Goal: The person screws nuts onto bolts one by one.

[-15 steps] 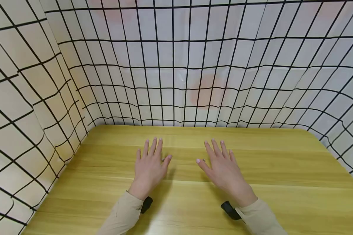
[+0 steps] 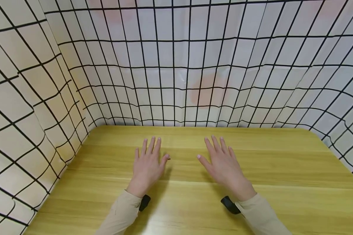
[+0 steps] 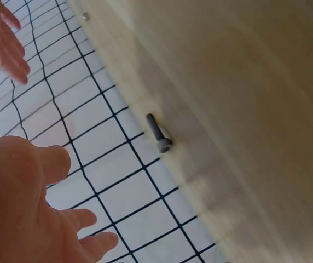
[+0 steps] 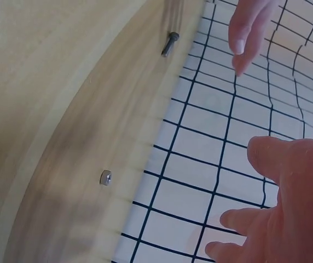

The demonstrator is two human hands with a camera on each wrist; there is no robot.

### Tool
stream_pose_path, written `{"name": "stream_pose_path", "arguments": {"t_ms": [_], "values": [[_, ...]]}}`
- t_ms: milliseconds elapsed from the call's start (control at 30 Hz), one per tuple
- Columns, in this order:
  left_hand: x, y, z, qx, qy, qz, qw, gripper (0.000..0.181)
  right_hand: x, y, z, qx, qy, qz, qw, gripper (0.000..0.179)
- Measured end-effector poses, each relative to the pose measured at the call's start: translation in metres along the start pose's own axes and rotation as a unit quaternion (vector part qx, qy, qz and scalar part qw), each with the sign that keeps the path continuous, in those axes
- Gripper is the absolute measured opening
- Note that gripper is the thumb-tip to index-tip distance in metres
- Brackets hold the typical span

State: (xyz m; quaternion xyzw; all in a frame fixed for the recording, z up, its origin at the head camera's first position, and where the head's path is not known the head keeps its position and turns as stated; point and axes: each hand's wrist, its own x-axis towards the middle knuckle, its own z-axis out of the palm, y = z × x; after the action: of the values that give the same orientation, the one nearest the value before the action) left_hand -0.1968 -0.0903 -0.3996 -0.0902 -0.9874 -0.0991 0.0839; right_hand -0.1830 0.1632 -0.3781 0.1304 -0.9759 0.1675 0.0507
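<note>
This looks like a screened-off recording booth, such as a lab might set up; the building around it cannot be told. Black-gridded white sheeting (image 2: 164, 76) rises behind the worktop (image 2: 183, 205) and along its left and right sides, its lower lines rippling like hung cloth. A black device (image 2: 230, 205) at each wrist suits filming. The worktop is wood-grained, and a bolt (image 3: 157, 134) and a nut (image 4: 106, 177) on it add a workshop touch.

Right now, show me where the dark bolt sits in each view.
Head: the bolt barely shows, just past the thumb tip of the left hand.
Left wrist: bolt at centre.
Right wrist: bolt at top centre.
Shared landmark: the black-lined wall beyond the table.
</note>
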Motion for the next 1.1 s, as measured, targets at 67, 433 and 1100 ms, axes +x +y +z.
{"name": "stream_pose_path", "arguments": {"t_ms": [67,433,1100], "values": [[0.001,-0.003,0.001,-0.002,0.002,0.004,1.0,0.067,0.002,0.002,0.0,-0.003,0.004,-0.004,1.0,0.072],[0.009,-0.019,0.003,-0.003,-0.008,0.057,0.9983,0.065,0.014,0.021,0.006,-0.007,0.009,-0.052,0.9986,0.066],[0.025,-0.045,0.006,-0.05,-0.067,0.202,0.9759,0.064,0.021,0.048,0.011,0.087,-0.01,-0.078,0.9931,0.054]]}}
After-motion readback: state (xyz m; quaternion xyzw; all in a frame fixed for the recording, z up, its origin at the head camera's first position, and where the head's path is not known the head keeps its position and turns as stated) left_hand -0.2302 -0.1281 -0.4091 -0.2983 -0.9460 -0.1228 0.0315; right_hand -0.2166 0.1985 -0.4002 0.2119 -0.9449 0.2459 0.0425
